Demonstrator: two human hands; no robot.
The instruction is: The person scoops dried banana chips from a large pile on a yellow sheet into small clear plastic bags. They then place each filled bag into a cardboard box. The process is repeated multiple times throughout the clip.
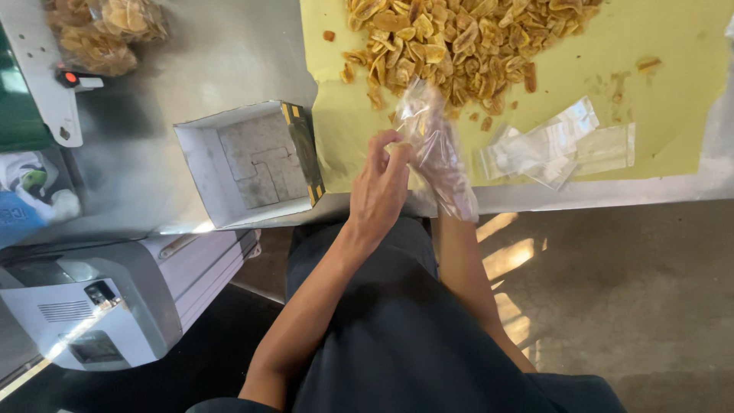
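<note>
Head view. Our left hand point(380, 186) has its fingers curled, pinching the mouth of a clear bag point(437, 149) at the desk point(191, 61) edge. Our right hand is hidden behind the bag; we cannot tell its grip, only the forearm shows below. The bag looks crumpled, glossy, and upright, just below the chip pile point(451, 38) on yellow paper point(657, 107). Spare flat bags point(562, 145) lie to its right. An open white box point(248, 164) at left is empty. Filled chip bags point(103, 30) sit top left.
</note>
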